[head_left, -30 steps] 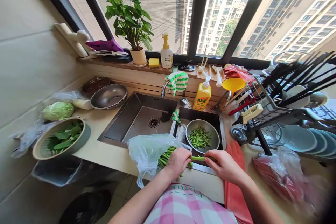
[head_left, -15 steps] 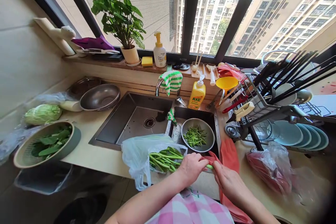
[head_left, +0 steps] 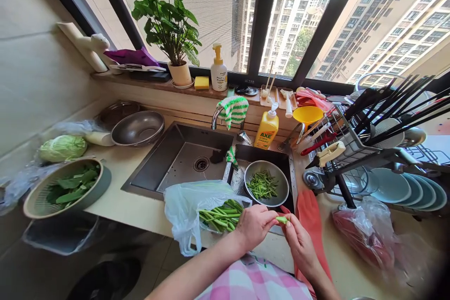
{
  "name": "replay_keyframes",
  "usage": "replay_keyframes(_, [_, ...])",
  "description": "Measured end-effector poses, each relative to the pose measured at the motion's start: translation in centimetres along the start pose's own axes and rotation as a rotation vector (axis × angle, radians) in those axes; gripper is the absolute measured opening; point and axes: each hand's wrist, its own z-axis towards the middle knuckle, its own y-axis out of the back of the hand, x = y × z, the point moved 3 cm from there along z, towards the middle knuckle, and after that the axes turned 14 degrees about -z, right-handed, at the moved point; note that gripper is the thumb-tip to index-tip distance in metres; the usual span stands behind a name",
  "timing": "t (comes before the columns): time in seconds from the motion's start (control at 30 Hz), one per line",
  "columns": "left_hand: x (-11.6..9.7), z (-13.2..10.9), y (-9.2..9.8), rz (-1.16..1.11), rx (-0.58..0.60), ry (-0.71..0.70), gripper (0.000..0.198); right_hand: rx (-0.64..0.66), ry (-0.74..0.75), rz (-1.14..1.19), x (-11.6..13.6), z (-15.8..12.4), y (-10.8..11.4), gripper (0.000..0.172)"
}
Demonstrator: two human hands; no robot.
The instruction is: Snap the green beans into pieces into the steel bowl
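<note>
My left hand [head_left: 255,225] and my right hand [head_left: 298,240] meet at the counter's front edge, both pinching one short green vegetable stalk [head_left: 282,219] between their fingertips. To the left of my left hand lies a bundle of green stalks [head_left: 220,215] spilling out of a clear plastic bag [head_left: 186,211]. Just beyond my hands, in the right sink basin, sits a metal bowl [head_left: 279,194] holding several cut green pieces [head_left: 262,184].
A steel double sink [head_left: 179,159] lies ahead, with a yellow dish soap bottle [head_left: 266,130] behind it. At the left are a colander of leafy greens [head_left: 66,188], a cabbage [head_left: 63,148] and metal bowls [head_left: 138,127]. At the right are a dish rack [head_left: 369,140], a red bag [head_left: 363,234] and an orange glove [head_left: 309,211].
My hands drew back from over the bowl to the counter edge. The long stalk between them is now a short piece, and my right hand has closed in on my left.
</note>
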Motion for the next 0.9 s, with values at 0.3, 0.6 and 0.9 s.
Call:
replay_keyframes(0.3, [-0.6,0.5,-2.6,0.255,0.332,0.016,0.025,0.192,0.345,-0.451,-0.8,-0.8,1.6,0.022])
replay_keyframes(0.6, [-3.3,1.7,-1.0,-0.005,0.09,-0.071,0.023,-0.196,0.075,-0.217,-1.2,-1.5,1.5,0.018])
replay_keyframes(0.9, [-0.5,1.1,4.3,-0.988,-0.297,0.259,0.019,-0.05,-0.232,0.556,0.8,1.3,1.0,0.028])
